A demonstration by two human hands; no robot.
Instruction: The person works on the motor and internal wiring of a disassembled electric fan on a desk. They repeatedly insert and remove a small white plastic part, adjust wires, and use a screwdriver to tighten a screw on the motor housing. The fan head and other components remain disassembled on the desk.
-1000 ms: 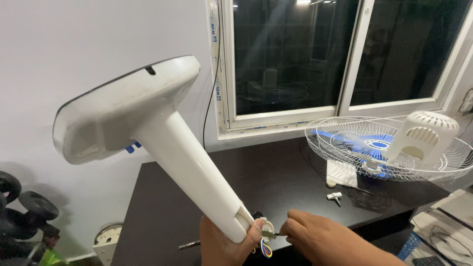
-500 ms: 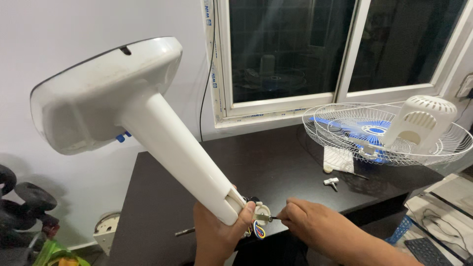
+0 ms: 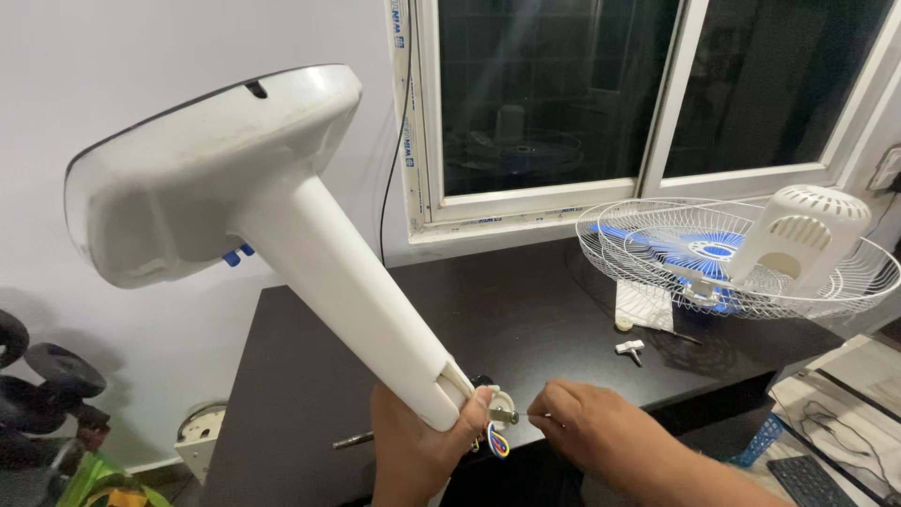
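Above the front edge of the dark table (image 3: pixel 526 319), seen from the head camera, we hold a white fan stand (image 3: pixel 310 244) tilted, its broad base up at the left and its narrow neck down at our hands. Our left hand (image 3: pixel 413 441) is closed around the neck's lower end, thumb pressed on the white shell. Our right hand (image 3: pixel 591 432) pinches narrow on a thin metal pin (image 3: pixel 526 416) touching the small switch part (image 3: pixel 497 413) that sticks out of the neck, with coloured wires (image 3: pixel 496 439) hanging below it. At the table's right end rests a fan head (image 3: pixel 741 253) with wire grille, blue blades and white motor cover. Near it lie a small white piece (image 3: pixel 630 348) and a screwdriver (image 3: pixel 353 440) by the front edge.
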